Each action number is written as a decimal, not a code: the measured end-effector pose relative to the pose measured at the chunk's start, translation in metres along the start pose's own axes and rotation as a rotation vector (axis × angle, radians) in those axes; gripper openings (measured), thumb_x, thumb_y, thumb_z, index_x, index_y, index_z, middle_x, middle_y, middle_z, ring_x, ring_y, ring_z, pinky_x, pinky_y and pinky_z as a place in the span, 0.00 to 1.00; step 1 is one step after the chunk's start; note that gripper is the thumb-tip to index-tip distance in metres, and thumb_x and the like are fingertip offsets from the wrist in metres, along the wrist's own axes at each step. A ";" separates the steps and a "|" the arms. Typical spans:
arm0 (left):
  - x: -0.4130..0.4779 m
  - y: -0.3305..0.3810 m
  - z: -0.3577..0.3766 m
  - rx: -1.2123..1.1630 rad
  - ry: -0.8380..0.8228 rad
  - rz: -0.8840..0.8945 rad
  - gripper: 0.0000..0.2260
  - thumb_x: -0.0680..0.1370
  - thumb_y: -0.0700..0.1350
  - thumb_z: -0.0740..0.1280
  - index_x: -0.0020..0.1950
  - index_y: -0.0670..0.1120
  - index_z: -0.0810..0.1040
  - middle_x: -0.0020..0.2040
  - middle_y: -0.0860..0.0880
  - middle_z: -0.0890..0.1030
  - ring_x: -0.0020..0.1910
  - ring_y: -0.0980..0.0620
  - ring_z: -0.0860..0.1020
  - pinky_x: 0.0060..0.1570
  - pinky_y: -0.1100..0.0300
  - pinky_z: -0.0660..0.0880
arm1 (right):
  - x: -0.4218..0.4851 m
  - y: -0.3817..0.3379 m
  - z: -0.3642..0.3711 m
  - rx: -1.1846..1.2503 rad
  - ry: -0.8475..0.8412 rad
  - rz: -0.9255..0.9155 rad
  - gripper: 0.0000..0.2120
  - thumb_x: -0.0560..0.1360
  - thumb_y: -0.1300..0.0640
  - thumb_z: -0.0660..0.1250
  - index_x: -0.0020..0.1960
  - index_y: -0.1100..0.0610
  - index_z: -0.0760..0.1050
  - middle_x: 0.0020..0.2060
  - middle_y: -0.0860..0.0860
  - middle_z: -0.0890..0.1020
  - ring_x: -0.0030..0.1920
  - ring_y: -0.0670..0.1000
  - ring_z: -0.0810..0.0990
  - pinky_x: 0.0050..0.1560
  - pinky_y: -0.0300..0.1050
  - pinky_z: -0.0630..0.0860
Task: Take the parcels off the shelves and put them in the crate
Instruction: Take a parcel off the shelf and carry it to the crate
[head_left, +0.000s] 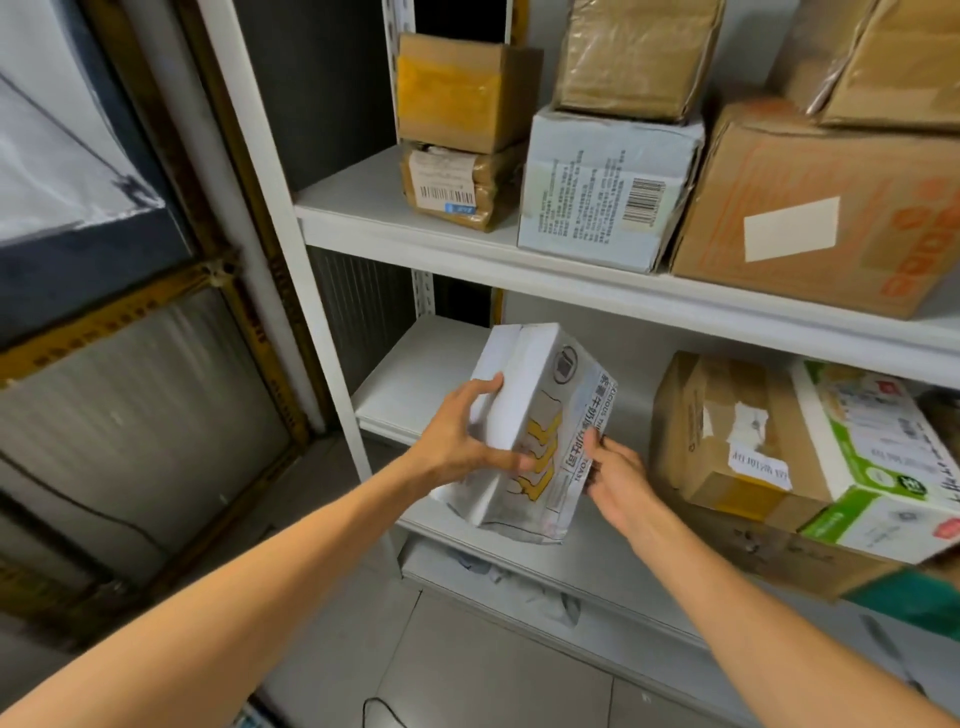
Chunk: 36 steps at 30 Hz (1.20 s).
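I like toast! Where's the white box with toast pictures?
The white toast box is mid-frame in the head view, held between the left hand and right hand in front of the lower shelf, left of the brown cardboard box.

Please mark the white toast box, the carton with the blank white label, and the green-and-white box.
white toast box (550, 405), head view, upper printed face.
carton with the blank white label (792, 228), head view, on the label.
green-and-white box (878, 436), head view, top face.
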<state>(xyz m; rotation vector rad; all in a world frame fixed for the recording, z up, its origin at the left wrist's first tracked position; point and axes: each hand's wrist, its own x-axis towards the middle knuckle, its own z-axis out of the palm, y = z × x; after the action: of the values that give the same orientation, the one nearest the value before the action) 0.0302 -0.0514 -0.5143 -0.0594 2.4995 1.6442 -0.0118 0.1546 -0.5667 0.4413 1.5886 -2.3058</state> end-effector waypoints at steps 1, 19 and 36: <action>0.003 0.003 0.004 0.053 0.014 0.028 0.42 0.64 0.51 0.80 0.71 0.61 0.61 0.66 0.52 0.60 0.64 0.49 0.65 0.59 0.54 0.72 | 0.003 0.000 0.000 0.028 0.019 0.027 0.08 0.81 0.60 0.60 0.50 0.59 0.78 0.49 0.56 0.83 0.47 0.55 0.82 0.44 0.51 0.78; 0.036 -0.014 -0.019 -0.884 -0.256 -0.355 0.39 0.72 0.74 0.51 0.64 0.45 0.77 0.59 0.38 0.79 0.56 0.38 0.76 0.58 0.44 0.71 | -0.009 -0.049 0.019 -0.235 -0.106 -0.090 0.20 0.74 0.41 0.64 0.63 0.47 0.77 0.54 0.49 0.84 0.55 0.49 0.81 0.46 0.44 0.78; 0.042 0.008 -0.037 -0.533 -0.067 -0.280 0.34 0.71 0.68 0.64 0.63 0.42 0.78 0.57 0.38 0.81 0.57 0.39 0.80 0.62 0.45 0.74 | 0.009 -0.047 0.026 -0.255 -0.089 0.058 0.31 0.63 0.34 0.70 0.52 0.60 0.82 0.43 0.60 0.84 0.43 0.58 0.82 0.47 0.52 0.78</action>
<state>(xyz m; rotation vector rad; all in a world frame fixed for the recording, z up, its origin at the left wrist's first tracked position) -0.0163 -0.0800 -0.4993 -0.3844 1.8367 2.0812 -0.0413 0.1457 -0.5215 0.3130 1.7699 -2.0152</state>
